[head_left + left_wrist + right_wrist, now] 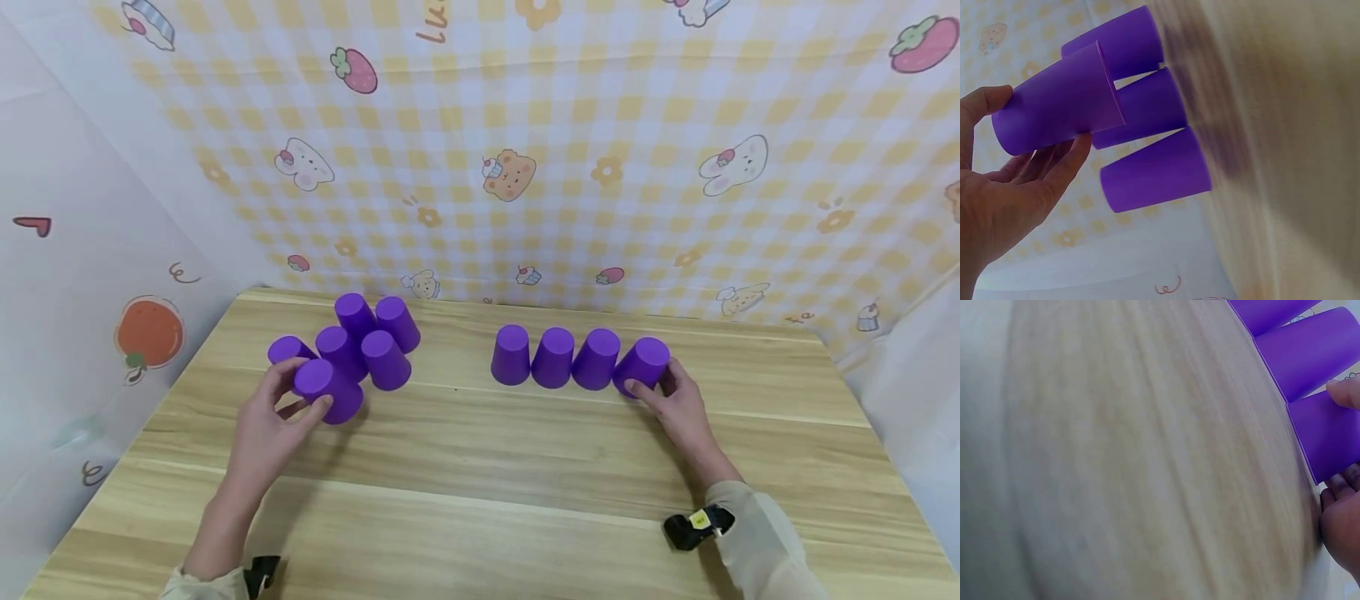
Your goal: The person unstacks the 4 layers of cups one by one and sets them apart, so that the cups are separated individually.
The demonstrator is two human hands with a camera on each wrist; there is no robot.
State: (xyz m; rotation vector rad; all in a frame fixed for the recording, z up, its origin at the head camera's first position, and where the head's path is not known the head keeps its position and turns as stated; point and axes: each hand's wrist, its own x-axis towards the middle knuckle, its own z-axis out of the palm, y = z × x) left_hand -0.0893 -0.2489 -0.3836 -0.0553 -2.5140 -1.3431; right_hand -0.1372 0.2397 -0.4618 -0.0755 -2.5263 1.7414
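My left hand (266, 429) grips an upside-down purple cup (336, 395) between thumb and fingers, at the near side of a loose group of purple cups. In the left wrist view that held cup (1060, 103) hangs a little above the table, slightly tilted. Behind it are standing cups, among them one at the group's near edge (1157, 172). On the other side, my right hand (686, 421) holds the rightmost cup (643, 362) of a straight row, thumb on its near side. That cup's rim appears on or very near the wood in the right wrist view, beside its neighbour (1310, 353).
Several more upside-down cups make up the left group, including one at the back (397, 323). The row's left end is another cup (512, 357). All stand on a wooden table (465, 492), with a checked, printed cloth (450, 125) hanging behind its far edge.
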